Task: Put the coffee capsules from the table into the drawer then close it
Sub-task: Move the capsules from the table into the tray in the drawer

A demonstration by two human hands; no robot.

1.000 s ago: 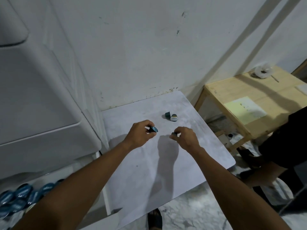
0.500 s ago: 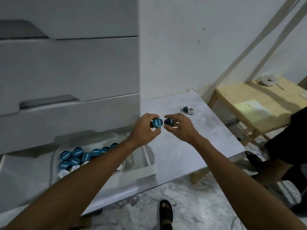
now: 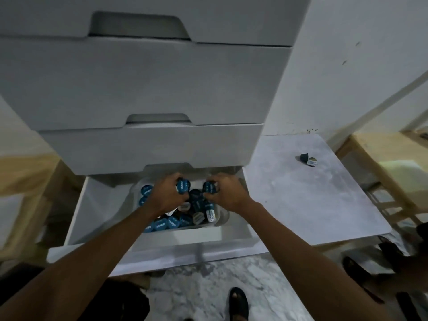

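Head view: left grip [image 3: 166, 196] and right grip [image 3: 225, 193] each clutching a capsule above the open drawer [image 3: 234, 237].

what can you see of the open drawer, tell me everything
The drawer is the lowest one of a white, matte chest, pulled well out under two shut drawers. A clear tub inside holds many capsules, mostly with blue lids, a few pale. The left hand and the right hand are over the tub, each holding a blue capsule. The white table is at its right side.
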